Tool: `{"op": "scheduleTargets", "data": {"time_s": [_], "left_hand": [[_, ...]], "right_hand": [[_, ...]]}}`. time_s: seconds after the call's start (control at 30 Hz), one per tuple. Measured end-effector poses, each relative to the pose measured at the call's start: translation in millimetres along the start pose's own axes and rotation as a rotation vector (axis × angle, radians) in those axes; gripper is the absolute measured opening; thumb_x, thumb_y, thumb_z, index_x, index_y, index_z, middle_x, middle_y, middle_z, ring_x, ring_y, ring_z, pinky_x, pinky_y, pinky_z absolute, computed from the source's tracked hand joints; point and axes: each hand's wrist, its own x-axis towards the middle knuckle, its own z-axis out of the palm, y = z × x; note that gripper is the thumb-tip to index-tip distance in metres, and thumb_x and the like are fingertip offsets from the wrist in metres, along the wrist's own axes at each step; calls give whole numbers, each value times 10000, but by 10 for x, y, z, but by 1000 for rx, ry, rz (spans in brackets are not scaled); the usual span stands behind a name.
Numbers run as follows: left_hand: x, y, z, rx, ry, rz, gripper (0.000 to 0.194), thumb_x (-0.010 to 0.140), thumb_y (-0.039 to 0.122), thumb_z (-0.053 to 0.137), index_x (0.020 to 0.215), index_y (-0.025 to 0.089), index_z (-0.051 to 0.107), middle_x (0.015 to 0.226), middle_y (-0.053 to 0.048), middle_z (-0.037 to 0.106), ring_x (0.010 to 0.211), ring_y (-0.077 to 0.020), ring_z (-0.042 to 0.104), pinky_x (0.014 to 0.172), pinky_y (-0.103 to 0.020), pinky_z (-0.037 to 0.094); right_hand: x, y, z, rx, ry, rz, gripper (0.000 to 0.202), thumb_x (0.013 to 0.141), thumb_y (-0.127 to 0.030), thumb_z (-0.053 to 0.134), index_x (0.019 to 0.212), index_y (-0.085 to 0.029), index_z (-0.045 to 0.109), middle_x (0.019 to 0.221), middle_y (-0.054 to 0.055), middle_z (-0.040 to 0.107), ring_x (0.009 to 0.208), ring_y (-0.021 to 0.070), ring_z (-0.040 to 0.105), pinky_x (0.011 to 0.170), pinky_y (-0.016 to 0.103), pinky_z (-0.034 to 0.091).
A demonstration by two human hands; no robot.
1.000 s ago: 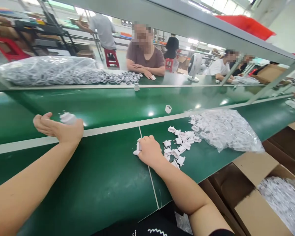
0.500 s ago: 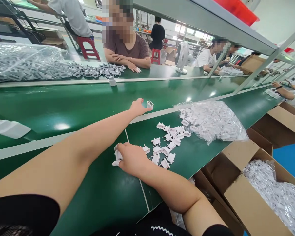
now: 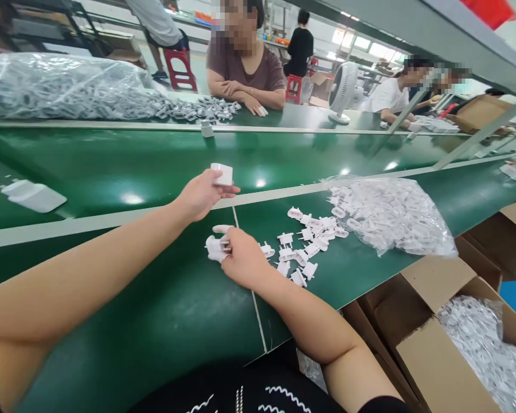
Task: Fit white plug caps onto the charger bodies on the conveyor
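Note:
My left hand (image 3: 202, 194) is closed on a white charger housing (image 3: 222, 174), held up over the green belt by thumb and fingers. Lower and nearer to me, my right hand (image 3: 243, 255) pinches a white plug piece (image 3: 217, 248) with metal pins. White covers sit on some of its fingertips. Just right of that hand lies a loose pile of white plug pieces (image 3: 305, 235) on the green worktop. The left hand is apart from the right one.
A clear bag of white plug pieces (image 3: 395, 212) lies beyond the pile. On the belt (image 3: 163, 160) rests a white charger (image 3: 34, 195) at left. Open cardboard boxes (image 3: 430, 350) stand at right. A co-worker (image 3: 249, 69) sits opposite, near a white fan (image 3: 343, 89).
My left hand has taken hold of the charger housing and drawn it back leftward off the belt. My right hand has turned its plug piece so the pins show. The view has shifted.

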Motion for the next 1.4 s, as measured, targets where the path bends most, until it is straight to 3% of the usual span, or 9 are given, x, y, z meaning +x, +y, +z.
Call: {"op": "scheduleTargets", "data": {"time_s": [0.1, 0.2, 0.3, 0.4, 0.57, 0.73, 0.9, 1.13, 1.4], "left_hand": [[-721, -70, -635, -43, 24, -20, 316, 919, 508, 766, 1011, 225, 658, 892, -92, 750, 996, -371, 788, 988, -551, 636], [-1476, -231, -1023, -38, 43, -65, 439, 842, 636, 892, 992, 277, 688, 911, -92, 784, 948, -369, 779, 892, -520, 651], [-2041, -410, -1109, -27, -3, -99, 500, 863, 725, 890, 1086, 294, 767, 1038, -117, 836, 943, -348, 790, 851, -485, 665], [-2306, -569, -1047, -20, -54, -80, 547, 881, 720, 891, 1207, 291, 801, 1125, -128, 852, 965, -333, 801, 892, -458, 677], [-2339, -761, -1017, 101, 28, 2, 593, 893, 764, 854, 1264, 306, 788, 1259, -98, 839, 1115, -349, 789, 1034, -442, 646], [-2352, -833, -1053, 242, -14, 75, 559, 958, 758, 775, 1293, 315, 835, 1235, -87, 839, 1080, -342, 770, 1047, -431, 622], [-2412, -868, -1023, 288, -20, 190, 410, 1059, 593, 742, 1349, 312, 815, 1239, -40, 825, 1101, -272, 743, 1076, -359, 590], [-2391, -871, -1030, 329, -34, 196, 416, 1075, 554, 733, 1387, 288, 804, 1299, -61, 823, 1153, -288, 741, 1086, -373, 590], [-2374, -846, -1037, 333, -99, 252, 319, 1088, 461, 730, 1348, 293, 810, 1277, -36, 833, 1139, -259, 752, 1028, -336, 583]], "right_hand": [[10, 16, 46, 379, 86, 57, 391, 874, -349, 907, 1219, -234, 765, 1050, 31, 827, 857, 166, 781, 754, 294, 684], [-13, -20, 40, 558, 68, 82, 488, 717, -471, 993, 1101, -231, 813, 989, 50, 843, 845, 199, 788, 596, 268, 634], [-59, -67, 21, 616, 3, 84, 501, 699, -459, 992, 1114, -230, 833, 1009, 71, 867, 908, 239, 817, 669, 324, 665], [-121, -100, 55, 574, -14, 51, 427, 776, -438, 946, 1143, -242, 849, 1035, 74, 879, 965, 251, 826, 823, 403, 696], [-250, -131, 172, 270, 39, -228, 226, 930, -337, 811, 1142, -307, 883, 1027, 32, 856, 917, 197, 786, 811, 356, 676], [-322, -88, 233, 18, 118, -460, 238, 1013, -235, 741, 1201, -312, 866, 945, 33, 819, 828, 190, 716, 750, 349, 633], [-306, -42, 222, -7, 85, -503, 218, 1035, -229, 754, 1222, -291, 846, 905, 26, 784, 779, 180, 706, 719, 338, 622], [-282, -82, 128, -18, 72, -515, 179, 1039, -231, 769, 1195, -287, 837, 897, 19, 785, 796, 182, 717, 747, 344, 618], [-296, -60, 202, -57, 44, -518, 176, 1041, -254, 754, 1194, -262, 840, 880, 23, 781, 778, 176, 724, 710, 330, 621]]}}
